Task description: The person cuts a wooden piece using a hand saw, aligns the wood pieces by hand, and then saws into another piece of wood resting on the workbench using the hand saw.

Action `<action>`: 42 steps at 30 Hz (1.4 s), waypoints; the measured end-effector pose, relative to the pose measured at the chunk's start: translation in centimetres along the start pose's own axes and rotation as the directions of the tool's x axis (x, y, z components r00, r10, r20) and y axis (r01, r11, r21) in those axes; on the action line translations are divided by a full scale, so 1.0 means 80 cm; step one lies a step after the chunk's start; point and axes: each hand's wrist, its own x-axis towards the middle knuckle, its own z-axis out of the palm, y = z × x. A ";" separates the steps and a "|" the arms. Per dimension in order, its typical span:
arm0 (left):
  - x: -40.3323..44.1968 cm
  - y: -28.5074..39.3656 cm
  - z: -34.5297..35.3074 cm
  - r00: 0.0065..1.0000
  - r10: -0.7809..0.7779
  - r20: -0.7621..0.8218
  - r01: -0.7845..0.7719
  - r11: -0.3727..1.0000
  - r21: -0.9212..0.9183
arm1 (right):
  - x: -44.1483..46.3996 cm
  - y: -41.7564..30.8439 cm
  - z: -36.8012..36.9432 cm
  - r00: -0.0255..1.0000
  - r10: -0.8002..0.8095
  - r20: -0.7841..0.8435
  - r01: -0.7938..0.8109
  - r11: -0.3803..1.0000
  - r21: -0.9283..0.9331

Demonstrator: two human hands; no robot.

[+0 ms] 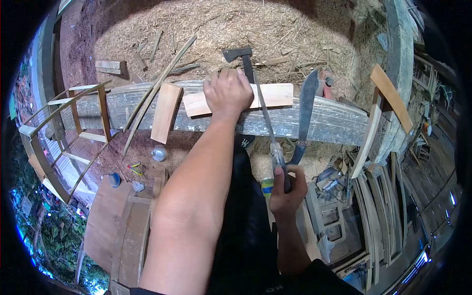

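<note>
Across the long weathered beam [196, 115] lies a short pale wooden board [278, 94]. My left hand [227, 93] is closed over it, fingers curled and pressing down on its middle. In my right hand [289, 191] is the handle of a handsaw [269, 123], its blade seen almost edge-on. The blade runs away from me and crosses the board just right of my left hand; whether its teeth are in the wood I cannot tell. A machete [308, 105] with a dark handle rests on the beam to the right of the saw.
A second wooden block [166, 112] and thin strips [157, 91] lie on the beam's left part. Beyond it sits a hatchet [241, 54] on sawdust-covered ground. A wooden frame [73, 105] stands at left. Curved wood pieces [392, 96] lean at right. A clear bulb-like object [159, 153] lies below.
</note>
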 end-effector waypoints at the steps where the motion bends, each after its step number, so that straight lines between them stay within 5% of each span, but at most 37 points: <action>1: 0.001 0.000 0.000 1.000 0.003 0.000 -0.003 1.000 0.006 | 0.004 0.000 0.002 1.000 -0.002 0.003 0.002 1.000 -0.001; 4: -0.001 0.000 -0.001 1.000 0.010 -0.003 -0.010 1.000 0.002 | 0.004 -0.014 0.006 0.984 -0.071 -0.166 0.095 0.985 0.146; 6: 0.001 0.003 0.001 1.000 0.015 -0.016 -0.015 1.000 -0.015 | 0.002 -0.037 -0.001 0.981 -0.181 0.073 0.186 0.981 -0.059; 10: 0.005 0.004 -0.003 0.999 -0.027 0.045 0.027 1.000 -0.004 | 0.014 -0.028 0.014 0.937 -0.344 0.067 0.346 0.938 -0.026; 14: 0.001 0.003 -0.002 0.997 -0.043 0.070 0.043 0.999 -0.009 | 0.064 -0.045 0.051 0.938 -0.345 0.037 0.346 0.926 -0.149; 16: 0.002 0.003 -0.003 0.995 -0.046 0.084 0.047 0.999 -0.010 | 0.064 -0.059 0.050 0.980 -0.187 0.071 0.192 0.978 -0.082; 20: 0.006 0.002 -0.007 0.994 -0.044 0.099 0.043 0.999 0.009 | 0.003 -0.035 0.016 0.948 -0.314 0.054 0.316 0.948 -0.029; 21: 0.004 0.005 -0.010 0.990 -0.056 0.130 0.056 0.998 0.000 | 0.002 -0.041 0.011 0.982 -0.180 0.060 0.176 0.982 0.071; 24: 0.002 0.003 -0.006 0.997 -0.026 0.069 0.027 1.000 -0.004 | 0.049 -0.066 0.011 0.961 -0.213 0.175 0.227 0.972 -0.066; 26: -0.001 0.005 -0.005 0.997 -0.032 0.066 0.035 0.998 -0.047 | 0.081 -0.051 0.038 0.919 -0.382 0.097 0.389 0.918 -0.072; 30: 0.002 0.000 -0.001 0.997 -0.015 0.070 0.014 1.000 0.022 | 0.064 -0.049 0.039 0.970 -0.210 0.127 0.218 0.974 -0.057; 32: 0.001 -0.001 -0.002 0.997 -0.023 0.073 0.022 1.000 0.011 | 0.010 -0.039 0.022 0.972 -0.223 0.075 0.214 0.971 0.110; 36: 0.001 0.001 -0.001 0.999 -0.018 0.032 0.018 1.000 0.007 | 0.031 -0.038 0.017 0.973 -0.217 0.079 0.211 0.974 0.079; 39: -0.004 0.002 -0.004 0.999 -0.002 0.039 0.001 1.000 0.017 | 0.086 -0.045 0.046 0.930 -0.344 0.132 0.349 0.937 -0.012; 42: -0.003 0.000 -0.005 0.999 0.005 0.048 -0.006 1.000 0.015 | 0.082 -0.041 0.045 0.962 -0.231 0.144 0.238 0.971 -0.033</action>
